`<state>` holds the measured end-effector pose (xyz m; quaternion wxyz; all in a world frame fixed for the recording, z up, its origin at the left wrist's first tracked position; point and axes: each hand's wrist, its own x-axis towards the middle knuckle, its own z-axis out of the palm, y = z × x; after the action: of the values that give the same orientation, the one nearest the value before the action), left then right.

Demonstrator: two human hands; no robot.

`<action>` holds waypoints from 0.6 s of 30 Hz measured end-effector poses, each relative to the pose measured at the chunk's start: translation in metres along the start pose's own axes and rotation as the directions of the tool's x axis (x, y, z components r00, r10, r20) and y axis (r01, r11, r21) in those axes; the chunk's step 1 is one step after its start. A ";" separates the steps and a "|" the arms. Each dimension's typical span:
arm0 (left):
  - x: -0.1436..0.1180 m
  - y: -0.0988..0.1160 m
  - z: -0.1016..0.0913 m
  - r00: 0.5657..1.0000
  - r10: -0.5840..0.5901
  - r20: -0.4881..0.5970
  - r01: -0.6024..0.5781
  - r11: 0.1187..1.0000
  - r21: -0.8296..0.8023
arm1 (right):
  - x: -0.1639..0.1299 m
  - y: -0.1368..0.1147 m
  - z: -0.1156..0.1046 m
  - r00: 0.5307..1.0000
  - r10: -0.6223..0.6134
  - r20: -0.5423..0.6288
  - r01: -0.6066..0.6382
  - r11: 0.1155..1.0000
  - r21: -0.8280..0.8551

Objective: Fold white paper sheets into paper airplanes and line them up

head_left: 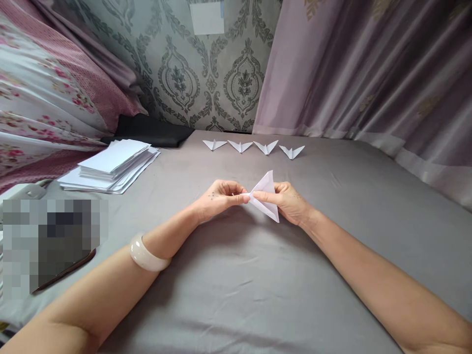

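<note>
Between both hands is a folded white paper, spread into a triangular shape with a crease along its middle. My left hand pinches its narrow left end between thumb and fingers. From the other side, my right hand grips it, the thumb lying across the front and the fingers hidden behind the paper. Both hands are just above the grey sheet. Farther back stands a row of several folded white paper shapes with spread wings, the rightmost winged paper a little apart from the others.
A stack of white paper lies at the back left, beside a black cloth-like item. A blurred-out dark object is at the near left. Curtains and a patterned wall border the back.
</note>
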<state>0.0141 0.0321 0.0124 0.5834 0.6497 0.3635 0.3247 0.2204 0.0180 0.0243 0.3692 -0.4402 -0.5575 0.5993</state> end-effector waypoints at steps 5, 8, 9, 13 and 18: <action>-0.001 -0.002 0.005 0.910 0.401 -0.100 -0.296 0.801 0.520 | -0.002 -0.001 -0.001 0.912 -0.411 -0.009 0.368 0.827 -0.424; 0.000 -0.002 0.002 0.704 0.707 0.067 -0.472 0.395 0.788 | -0.002 0.000 -0.002 0.709 -0.689 0.150 0.628 0.521 -0.578; 0.001 -0.003 0.000 0.639 0.756 0.144 -0.486 0.251 0.837 | -0.001 0.001 -0.003 0.647 -0.736 0.202 0.665 0.414 -0.622; 0.004 -0.007 -0.006 0.534 0.747 0.396 -0.418 -0.174 0.891 | 0.003 0.009 -0.007 0.516 -0.774 0.367 0.630 0.053 -0.775; 0.003 -0.010 -0.006 0.714 0.455 0.533 -0.483 -0.231 0.845 | 0.006 0.024 -0.010 0.604 -0.630 0.487 0.563 -0.095 -0.821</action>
<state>0.0097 0.0385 0.0027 -0.2041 0.9446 0.1969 0.1655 0.2288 0.0248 0.0000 0.2695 -0.2839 -0.9143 -0.1035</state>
